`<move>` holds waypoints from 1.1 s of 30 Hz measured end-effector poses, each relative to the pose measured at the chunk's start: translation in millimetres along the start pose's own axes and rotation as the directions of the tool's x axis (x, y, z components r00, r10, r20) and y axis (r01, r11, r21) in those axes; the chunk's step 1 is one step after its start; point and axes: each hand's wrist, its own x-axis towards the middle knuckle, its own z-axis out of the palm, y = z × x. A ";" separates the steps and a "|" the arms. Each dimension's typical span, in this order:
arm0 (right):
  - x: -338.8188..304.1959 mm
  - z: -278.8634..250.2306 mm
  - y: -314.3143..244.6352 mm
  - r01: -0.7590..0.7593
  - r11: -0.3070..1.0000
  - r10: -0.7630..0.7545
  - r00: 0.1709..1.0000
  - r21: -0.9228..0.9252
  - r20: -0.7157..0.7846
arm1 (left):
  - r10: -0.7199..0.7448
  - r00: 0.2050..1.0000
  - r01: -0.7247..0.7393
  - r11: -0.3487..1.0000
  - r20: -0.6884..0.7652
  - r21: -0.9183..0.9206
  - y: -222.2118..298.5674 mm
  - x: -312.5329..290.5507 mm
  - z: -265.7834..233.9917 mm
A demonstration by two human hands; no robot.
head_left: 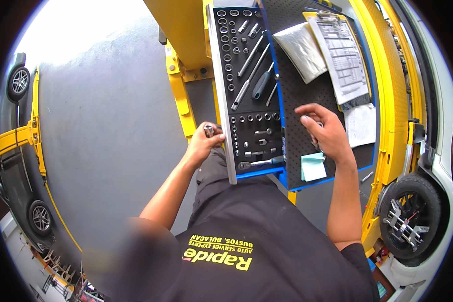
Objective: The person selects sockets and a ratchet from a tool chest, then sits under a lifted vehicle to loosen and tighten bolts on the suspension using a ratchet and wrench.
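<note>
My left hand (202,146) is closed around a chrome socket (209,131), whose open end faces up, beside the grey front edge of a pulled-out tool drawer (231,151). My right hand (329,133) is over the perforated black top of the blue tool cart (299,105), its fingers curled and the index finger pointing left. Bits of shiny metal show at its palm, but I cannot make out what it holds. In the drawer's black foam lie several sockets (228,58), long extension bars (241,95), a dark-handled screwdriver (262,83) and a ratchet (259,162).
On the cart top are a clipboard with papers (340,58), a silvery packet (301,53), a white sheet (360,126) and pale green notes (313,167). A yellow lift post (183,30) stands beyond. A car wheel with a metal clamp (412,221) is at right; a dark car (17,171) is at left.
</note>
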 end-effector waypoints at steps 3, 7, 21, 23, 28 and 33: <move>60.7 4.6 -21.5 0.072 0.993 -0.063 0.994 -0.097 0.087 | -0.055 0.998 0.055 0.998 -0.004 0.038 7.3 -7.0 -14.8; 160.2 5.5 -41.5 0.281 0.892 -0.280 0.958 -0.355 0.055 | -0.060 0.997 0.059 0.998 -0.044 -0.017 10.6 -12.8 -32.6; 318.2 57.1 -55.5 0.427 0.683 -0.354 0.903 -0.593 0.242 | -0.181 0.979 0.165 0.974 -0.094 -0.153 15.2 -15.0 -33.4; 310.2 76.9 -38.2 0.455 0.660 -0.366 0.890 -0.598 0.273 | -0.164 0.984 0.152 0.977 -0.068 -0.152 12.4 -12.8 -34.4; 282.1 95.8 -32.2 0.437 0.632 -0.393 0.892 -0.640 0.222 | -0.173 0.983 0.161 0.969 -0.055 -0.187 8.3 -12.9 -35.2; 267.6 112.3 -19.5 0.491 0.597 -0.491 0.849 -0.634 0.194 | -0.200 0.978 0.186 0.963 -0.058 -0.197 15.0 -13.6 -33.8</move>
